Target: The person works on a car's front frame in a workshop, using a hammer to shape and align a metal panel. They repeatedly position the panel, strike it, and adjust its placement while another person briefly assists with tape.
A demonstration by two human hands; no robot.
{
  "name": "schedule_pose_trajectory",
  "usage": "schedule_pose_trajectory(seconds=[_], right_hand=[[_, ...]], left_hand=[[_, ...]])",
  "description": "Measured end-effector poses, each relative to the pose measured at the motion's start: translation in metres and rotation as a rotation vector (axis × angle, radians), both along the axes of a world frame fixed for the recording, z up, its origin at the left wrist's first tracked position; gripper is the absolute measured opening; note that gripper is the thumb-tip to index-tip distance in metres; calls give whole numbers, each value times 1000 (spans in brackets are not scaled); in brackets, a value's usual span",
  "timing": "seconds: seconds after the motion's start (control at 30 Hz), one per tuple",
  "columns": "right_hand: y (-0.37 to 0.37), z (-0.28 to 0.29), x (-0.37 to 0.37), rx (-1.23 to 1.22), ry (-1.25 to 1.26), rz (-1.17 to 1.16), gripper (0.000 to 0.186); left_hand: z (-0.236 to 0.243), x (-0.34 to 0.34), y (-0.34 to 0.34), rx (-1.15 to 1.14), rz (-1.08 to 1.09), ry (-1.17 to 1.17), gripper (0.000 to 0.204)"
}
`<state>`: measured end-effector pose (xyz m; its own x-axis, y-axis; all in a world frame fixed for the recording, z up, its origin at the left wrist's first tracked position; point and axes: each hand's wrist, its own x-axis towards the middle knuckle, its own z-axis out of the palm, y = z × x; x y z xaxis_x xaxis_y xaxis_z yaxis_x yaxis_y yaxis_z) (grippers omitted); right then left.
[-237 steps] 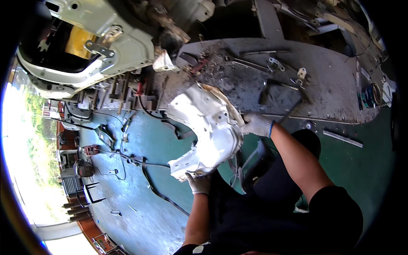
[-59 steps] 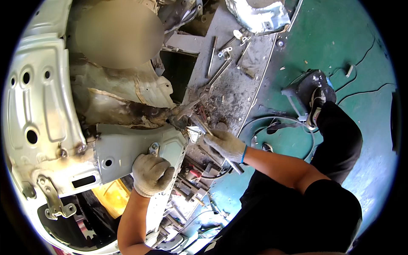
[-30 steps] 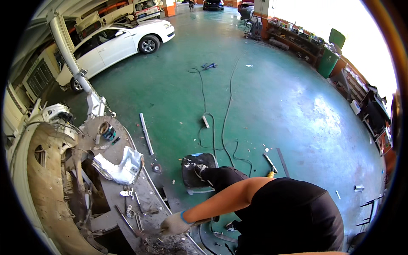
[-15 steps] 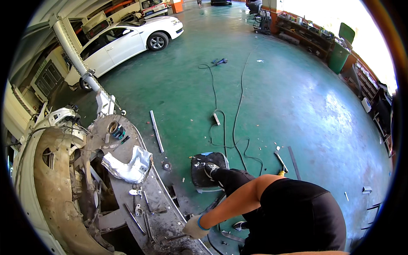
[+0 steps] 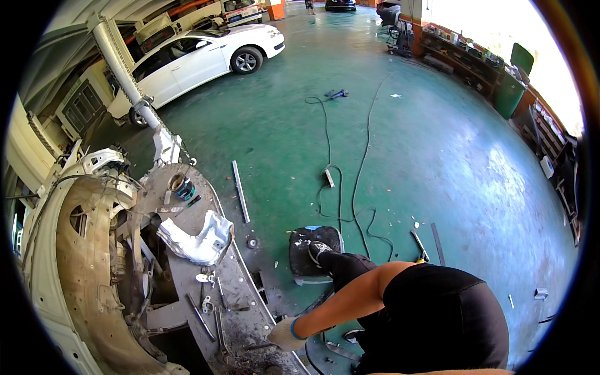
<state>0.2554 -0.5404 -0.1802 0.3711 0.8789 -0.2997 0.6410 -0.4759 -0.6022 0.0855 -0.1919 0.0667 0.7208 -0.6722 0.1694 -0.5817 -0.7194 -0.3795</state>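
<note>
My right hand (image 5: 287, 333), in a pale knit glove with a blue cuff, is low at the steel bench's (image 5: 242, 275) edge, closed on a dark metal bar (image 5: 256, 347) that points left, partly hidden. My left hand is not in view. A long wrench (image 5: 220, 331), a thin rod (image 5: 201, 317) and small silver brackets (image 5: 205, 277) lie nearby. Farther along the bench rest a white stamped panel (image 5: 190, 239) and a can (image 5: 180, 185). My foot (image 5: 320, 251) rests on a black stool (image 5: 301, 249).
A stripped car body (image 5: 78, 256) flanks the bench at left, below a chained metal post (image 5: 125, 75). Behind are a white car (image 5: 190, 65) and a distant person (image 5: 309, 6). Cords (image 5: 357, 175), loose strips (image 5: 240, 190), shelving (image 5: 462, 53) and a green bin (image 5: 506, 94) also show.
Earlier both hands carried the panel; it now lies on the bench. The view has swung toward the shop floor and my left hand has left it. My right hand keeps hold of the bar.
</note>
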Motion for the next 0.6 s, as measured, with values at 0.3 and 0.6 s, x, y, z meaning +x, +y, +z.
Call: schedule_pose_trajectory(seconds=[0.3,0.6], right_hand=[[12,7,7,-95,-128,203,26],[15,0,7,-123,-141,279,27]], left_hand=[[-4,0,3,-15,27,0,17],[-3,1,-2,-74,119,38,10]])
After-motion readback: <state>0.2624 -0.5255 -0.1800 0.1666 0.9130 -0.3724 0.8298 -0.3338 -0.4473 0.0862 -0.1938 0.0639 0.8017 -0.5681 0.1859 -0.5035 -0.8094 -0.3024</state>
